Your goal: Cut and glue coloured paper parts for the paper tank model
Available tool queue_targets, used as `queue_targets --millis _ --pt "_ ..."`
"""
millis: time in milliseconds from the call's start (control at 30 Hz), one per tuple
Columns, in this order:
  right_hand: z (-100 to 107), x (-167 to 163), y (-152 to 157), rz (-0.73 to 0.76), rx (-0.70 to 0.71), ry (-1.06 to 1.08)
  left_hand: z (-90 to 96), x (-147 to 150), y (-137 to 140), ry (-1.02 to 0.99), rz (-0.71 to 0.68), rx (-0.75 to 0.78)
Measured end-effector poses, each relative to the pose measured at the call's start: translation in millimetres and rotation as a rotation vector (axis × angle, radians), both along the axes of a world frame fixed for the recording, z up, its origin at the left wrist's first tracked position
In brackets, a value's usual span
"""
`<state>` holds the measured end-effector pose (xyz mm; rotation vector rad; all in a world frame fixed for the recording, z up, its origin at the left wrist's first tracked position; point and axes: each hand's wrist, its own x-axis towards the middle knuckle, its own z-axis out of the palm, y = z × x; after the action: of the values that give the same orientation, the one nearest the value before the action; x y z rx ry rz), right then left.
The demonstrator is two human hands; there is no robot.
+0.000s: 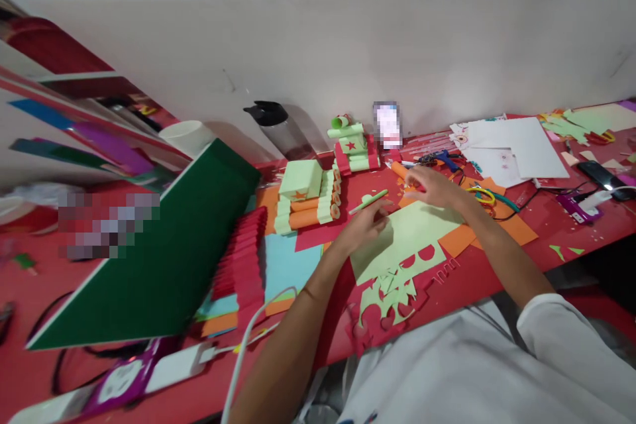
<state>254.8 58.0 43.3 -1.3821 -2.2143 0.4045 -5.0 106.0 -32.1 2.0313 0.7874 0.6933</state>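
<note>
My left hand rests over a pale green sheet, its fingers apart. Just beyond its fingertips lies a thin green paper roll with a small rounded green piece beside it. My right hand is farther right, with curled fingers closed at the end of an orange paper roll. Left of my hands stands a paper model of orange and green rolls topped by a green box. Behind it is a smaller green and red paper model with a red star.
Green cut-out scraps lie near the front edge. A dark green board leans at left beside folded red paper. A bottle and a phone stand by the wall. Yellow-handled scissors and a blue glue gun are at right.
</note>
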Motion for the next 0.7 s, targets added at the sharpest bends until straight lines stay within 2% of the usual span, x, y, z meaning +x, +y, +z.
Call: queue_targets --millis 100,200,267,367,533,700 --pt "19.5 39.6 -12.3 -0.213 -0.148 -0.235 4.9 -4.1 4.4 -0.019 0.050 -0.020" --pt "24.5 76.0 -24.4 -0.372 -0.386 -0.459 11.5 -7.4 7.6 -0.154 0.219 -0.129" --pt "21.4 91.3 -29.1 -0.403 -0.476 -0.506 17.0 -7.6 7.6 -0.325 0.339 -0.223" --pt "14.9 99.5 -31.4 -0.425 -0.580 -0.548 26.9 -4.6 3.6 -0.574 0.435 -0.345" --pt "12.6 92.8 -30.9 -0.463 -0.660 -0.610 36.8 1.9 -5.7 -0.744 0.464 -0.585" --pt "16.2 91.2 -34.0 -0.447 -0.632 -0.616 31.9 6.9 -7.8 -0.862 0.337 -0.690"
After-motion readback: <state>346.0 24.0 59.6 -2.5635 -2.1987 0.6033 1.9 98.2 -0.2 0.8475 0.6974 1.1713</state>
